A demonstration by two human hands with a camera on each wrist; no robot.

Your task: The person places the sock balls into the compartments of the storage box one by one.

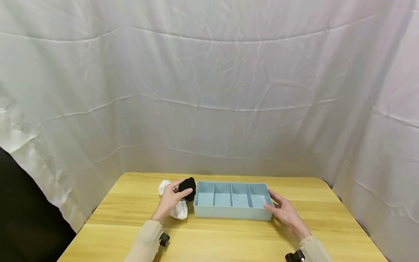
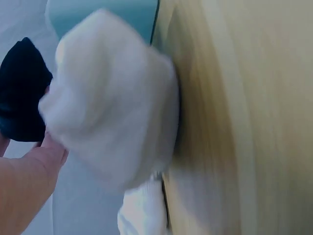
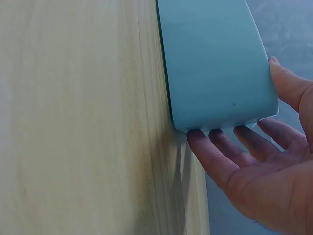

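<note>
Beige sleeves nearest; left hand (image 1: 171, 199) pinching black sock (image 1: 188, 188) at nine o'clock; right hand (image 1: 285, 211), fingers straight, steadying blue divided tray (image 1: 229, 211) at three o'clock.

Cloth, plastic, wood
Soft knit black sock (image 1: 188, 187) and fluffy white socks (image 1: 179, 210); smooth matt plastic tray (image 1: 232, 212); satin wood-grain table (image 1: 229, 240); creased cloth backdrop (image 1: 209, 91)

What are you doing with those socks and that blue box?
A person sits at a light wooden table. Their left hand holds a rolled black sock just left of a pale blue plastic tray with four compartments, all of which look empty. Two rolled white socks lie on the table by that hand. Their right hand rests with straight fingers against the tray's right end.
</note>
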